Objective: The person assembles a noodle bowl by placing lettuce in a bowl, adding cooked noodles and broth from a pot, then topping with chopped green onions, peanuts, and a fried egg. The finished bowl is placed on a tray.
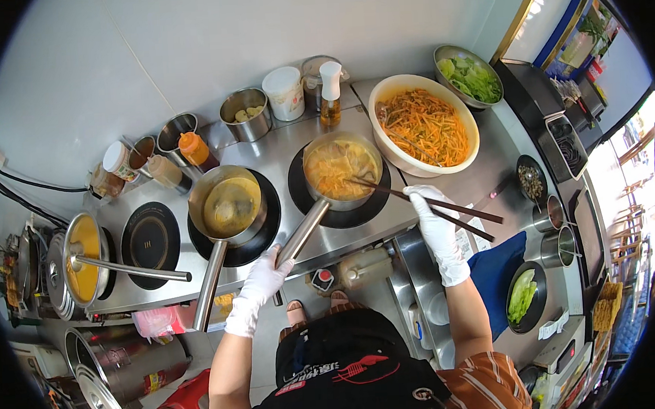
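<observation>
Head view: chopsticks (459, 207) apparently in saucepan (357, 203)

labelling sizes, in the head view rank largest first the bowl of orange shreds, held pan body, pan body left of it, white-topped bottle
1. Bowl of orange shreds
2. Held pan body and left pan body: look alike, so unranked
3. White-topped bottle
</observation>
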The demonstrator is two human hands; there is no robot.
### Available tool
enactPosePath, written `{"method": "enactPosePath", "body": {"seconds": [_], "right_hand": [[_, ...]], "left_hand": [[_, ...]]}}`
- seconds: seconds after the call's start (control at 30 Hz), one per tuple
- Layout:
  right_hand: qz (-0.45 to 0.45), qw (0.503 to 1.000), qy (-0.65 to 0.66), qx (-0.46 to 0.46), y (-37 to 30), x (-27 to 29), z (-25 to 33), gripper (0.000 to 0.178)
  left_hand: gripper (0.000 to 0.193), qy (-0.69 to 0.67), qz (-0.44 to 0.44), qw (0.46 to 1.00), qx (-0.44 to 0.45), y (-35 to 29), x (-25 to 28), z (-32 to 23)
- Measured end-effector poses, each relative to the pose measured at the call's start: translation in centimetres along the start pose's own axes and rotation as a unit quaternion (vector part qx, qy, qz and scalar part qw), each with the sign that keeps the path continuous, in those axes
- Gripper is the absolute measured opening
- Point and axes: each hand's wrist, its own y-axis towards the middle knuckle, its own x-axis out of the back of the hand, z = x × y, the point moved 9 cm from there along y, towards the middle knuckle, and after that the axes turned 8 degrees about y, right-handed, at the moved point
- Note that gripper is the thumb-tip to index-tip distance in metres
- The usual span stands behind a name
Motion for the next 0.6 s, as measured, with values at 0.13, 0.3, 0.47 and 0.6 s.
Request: {"method": "enactPosePath", "body": {"seconds": [0.13, 0.3, 0.47, 0.6], "right_hand": [[-0.045, 0.998, -0.036, 0.018, 1.1, 1.2, -1.0, 0.010], [-0.016, 1.000, 0.000, 0.025, 1.3, -1.5, -4.0, 0.014], [-0.030, 0.999, -0.013, 0.019, 0.7, 0.1, -3.1, 0.010], [-0.044, 0.998, -0.052, 0.016, 0.7, 0.6, -1.6, 0.015]], "left_hand": [[0.043, -0.137, 0.198, 0.966, 0.097, 0.8, -4.8, 1.8], [0.025, -0.185, 0.205, 0.956, 0.102, -0.2, -5.7, 0.6], [0.039, -0.443, 0.298, 0.821, 0.200, 1.3, -8.2, 0.6], [0.036, -0.593, 0.310, 0.712, 0.213, 3.4, -10.9, -1.3]]}}
